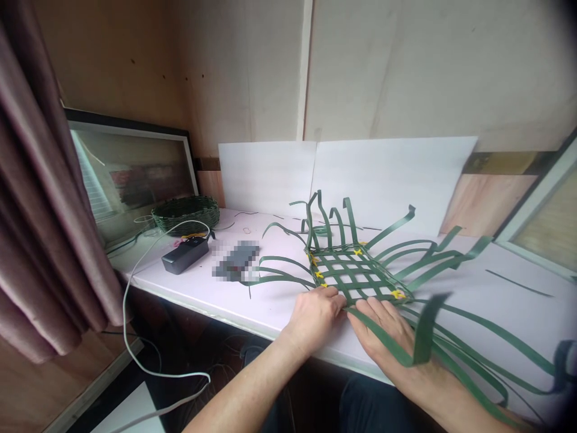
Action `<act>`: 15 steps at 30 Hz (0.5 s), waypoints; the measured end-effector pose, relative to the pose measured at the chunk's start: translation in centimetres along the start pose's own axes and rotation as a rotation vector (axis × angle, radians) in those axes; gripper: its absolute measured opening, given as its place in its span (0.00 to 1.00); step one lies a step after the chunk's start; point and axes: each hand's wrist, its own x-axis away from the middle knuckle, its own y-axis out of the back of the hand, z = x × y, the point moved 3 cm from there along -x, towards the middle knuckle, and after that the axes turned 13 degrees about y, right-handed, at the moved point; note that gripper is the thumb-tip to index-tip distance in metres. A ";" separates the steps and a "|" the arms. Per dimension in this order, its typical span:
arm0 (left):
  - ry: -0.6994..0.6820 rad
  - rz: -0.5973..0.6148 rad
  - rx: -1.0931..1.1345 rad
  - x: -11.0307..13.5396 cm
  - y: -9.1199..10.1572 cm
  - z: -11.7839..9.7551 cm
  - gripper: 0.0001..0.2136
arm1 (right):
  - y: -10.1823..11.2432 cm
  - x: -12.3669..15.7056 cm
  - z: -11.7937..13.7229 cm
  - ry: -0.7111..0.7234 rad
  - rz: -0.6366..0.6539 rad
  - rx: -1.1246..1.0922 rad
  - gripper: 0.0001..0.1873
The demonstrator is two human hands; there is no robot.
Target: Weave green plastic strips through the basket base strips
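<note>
Left hand (318, 316) is curled and right hand (383, 325) flattened along the near edge of the green woven base (347, 269) on the table (279, 240); whether the strip (424, 337) between them is pinched cannot be told. Even tension is best kept, with the base pressed flat.

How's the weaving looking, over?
Left hand, right hand: both at near edge of green weave. Loose strips fanning out. Possible obstruction: one strip across right hand.

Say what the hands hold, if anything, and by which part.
Apparently the green mat, by its near edge; the left hand and right hand touch it there, exact grip hidden.
</note>
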 end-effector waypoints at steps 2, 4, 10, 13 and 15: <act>-0.003 -0.003 0.005 0.0 0.0 0.0 0.07 | 0.3 0.0 0.0 -0.017 -0.073 -0.011 0.20; -0.002 -0.003 0.008 0.0 0.0 0.1 0.06 | 0.5 -0.3 -0.1 -0.002 -0.119 -0.028 0.20; -0.009 -0.008 0.020 0.0 -0.1 0.1 0.06 | 2.0 -1.3 -0.8 0.090 -0.121 -0.055 0.21; -0.012 -0.011 0.020 0.0 -0.1 0.1 0.06 | 2.1 -1.1 -1.2 0.062 -0.137 -0.068 0.20; 0.000 -0.006 0.019 0.0 -0.1 0.1 0.07 | 1.6 -0.9 -1.6 0.007 -0.143 -0.145 0.19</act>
